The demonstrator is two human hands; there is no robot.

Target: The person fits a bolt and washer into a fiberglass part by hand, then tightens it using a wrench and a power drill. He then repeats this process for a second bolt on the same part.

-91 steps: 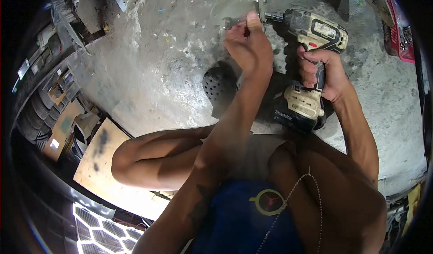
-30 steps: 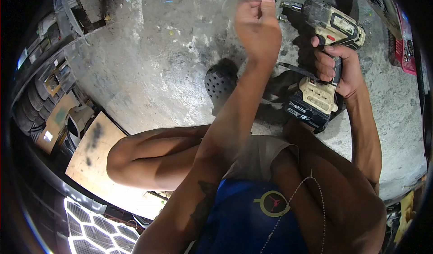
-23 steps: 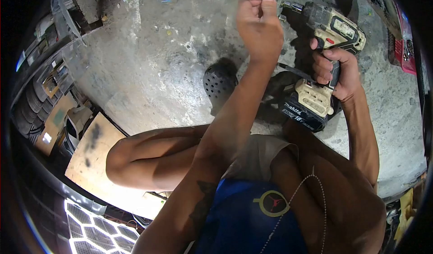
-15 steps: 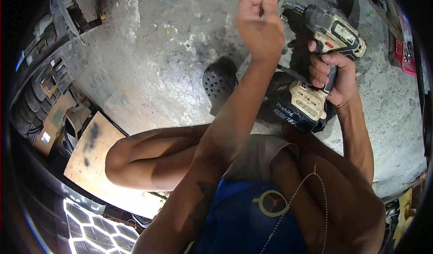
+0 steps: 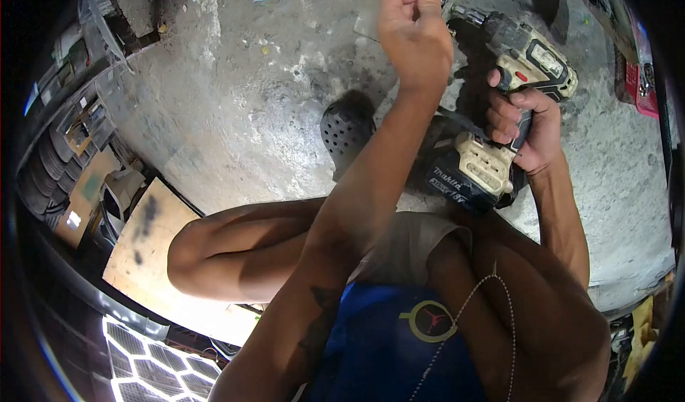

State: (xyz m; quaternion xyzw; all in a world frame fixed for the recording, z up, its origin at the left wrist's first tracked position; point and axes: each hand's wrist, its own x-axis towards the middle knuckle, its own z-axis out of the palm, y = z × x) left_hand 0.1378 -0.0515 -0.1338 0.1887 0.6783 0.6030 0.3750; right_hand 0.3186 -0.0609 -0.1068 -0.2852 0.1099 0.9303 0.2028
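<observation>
My right hand (image 5: 524, 127) is wrapped round the grip of a cream-and-black Makita cordless impact driver (image 5: 536, 58), forefinger at the trigger. Its 18V battery (image 5: 464, 177) hangs low by my knees, and the chuck with its bit (image 5: 469, 14) points left toward my other hand. My left hand (image 5: 417, 42) is closed in a pinch on a thin, shiny grey metal plate (image 5: 448, 1) at the top edge of the view. The driver's tip is right at the plate's right side. My fingers hide much of the plate.
A dark perforated clog (image 5: 347, 127) is on my foot on the stained concrete floor (image 5: 235, 109). A wooden board (image 5: 153, 238) lies to the left, near stacked scrap parts (image 5: 53, 156). A red basket (image 5: 644, 92) stands at the far right.
The impact driver has tilted and shifted slightly, its battery end moving a little left. My left hand has moved only slightly, keeping its pinch on the plate.
</observation>
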